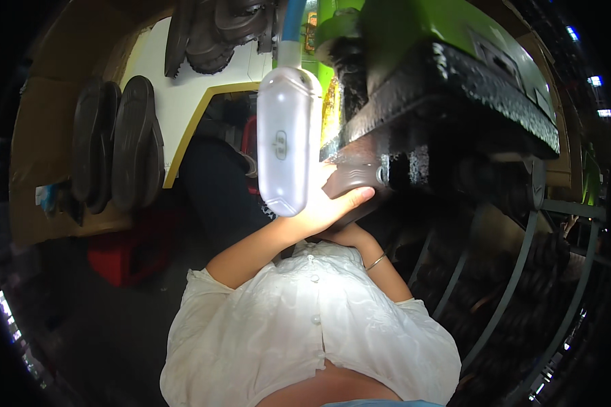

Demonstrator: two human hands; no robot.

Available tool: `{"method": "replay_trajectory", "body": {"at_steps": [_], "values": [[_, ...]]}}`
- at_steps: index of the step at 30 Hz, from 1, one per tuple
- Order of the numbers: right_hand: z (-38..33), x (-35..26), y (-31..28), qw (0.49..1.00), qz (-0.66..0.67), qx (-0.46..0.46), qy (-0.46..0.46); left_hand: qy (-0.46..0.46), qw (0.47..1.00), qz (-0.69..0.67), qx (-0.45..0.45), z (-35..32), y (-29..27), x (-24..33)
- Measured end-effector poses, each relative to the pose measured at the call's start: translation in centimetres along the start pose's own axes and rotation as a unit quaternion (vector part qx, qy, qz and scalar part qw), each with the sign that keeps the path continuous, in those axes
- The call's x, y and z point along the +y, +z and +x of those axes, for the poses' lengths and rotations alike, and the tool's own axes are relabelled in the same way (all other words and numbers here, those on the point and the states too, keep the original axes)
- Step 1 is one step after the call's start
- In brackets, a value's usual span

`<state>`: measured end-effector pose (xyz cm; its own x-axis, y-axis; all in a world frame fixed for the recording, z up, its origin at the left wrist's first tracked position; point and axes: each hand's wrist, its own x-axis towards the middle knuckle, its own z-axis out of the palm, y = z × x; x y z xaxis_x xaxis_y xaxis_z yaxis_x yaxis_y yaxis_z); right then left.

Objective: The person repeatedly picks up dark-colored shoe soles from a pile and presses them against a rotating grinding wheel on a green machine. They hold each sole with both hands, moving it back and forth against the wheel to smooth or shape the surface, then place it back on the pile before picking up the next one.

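Observation:
My left hand [339, 203] grips a dark brown slipper [354, 178], its thumb lying across the near part. Some of its fingers are hidden behind a white lamp [288, 142] that hangs in front. Lower down, my right hand [349, 234], with a bracelet at the wrist, is closed on the same slipper from underneath; its fingers are mostly out of sight. The slipper's far end reaches beneath the black lower part of a green machine [448, 88], where shadow and glare hide whether it touches.
Several dark slippers [137, 142] rest by the cardboard at the left, and more footwear [217, 34] lies on a white table [176, 95] with a yellow edge. A red stool [125, 251] stands below. At the right is a metal rack [516, 285] of dark footwear.

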<state>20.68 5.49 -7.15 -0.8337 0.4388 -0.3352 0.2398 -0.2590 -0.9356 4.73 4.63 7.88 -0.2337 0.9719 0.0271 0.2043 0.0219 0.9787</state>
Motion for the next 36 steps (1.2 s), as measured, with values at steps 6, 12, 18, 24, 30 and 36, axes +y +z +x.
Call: {"method": "replay_trajectory", "body": {"at_steps": [6, 12, 18, 24, 30, 36], "values": [[-1.2, -3.5, 0.6, 0.998, -0.06, 0.016, 0.016, -0.029, 0.994, -0.107, -0.021, -0.2, -1.6, 1.7], [-6.0, -3.1, -6.4, 0.989, -0.109, 0.026, 0.1, 0.001, 0.983, -0.179, 0.029, -2.3, -1.7, -3.1], [-11.4, -8.6, -15.5, 0.95, 0.103, 0.276, -0.102, 0.002, 0.971, -0.24, 0.019, -2.6, -1.4, -2.6], [-8.5, -14.3, -16.1, 0.837, 0.191, 0.383, -0.34, -0.015, 0.972, -0.23, 0.041, -3.0, -1.4, -2.6], [-5.2, -14.7, -13.3, 0.821, 0.3, 0.309, -0.376, -0.083, 0.958, -0.262, 0.084, -4.4, -3.5, -1.7], [-3.1, -14.7, -9.0, 0.82, 0.369, 0.243, -0.363, 0.01, 0.958, -0.25, 0.141, -5.0, -6.1, -2.9]]}}
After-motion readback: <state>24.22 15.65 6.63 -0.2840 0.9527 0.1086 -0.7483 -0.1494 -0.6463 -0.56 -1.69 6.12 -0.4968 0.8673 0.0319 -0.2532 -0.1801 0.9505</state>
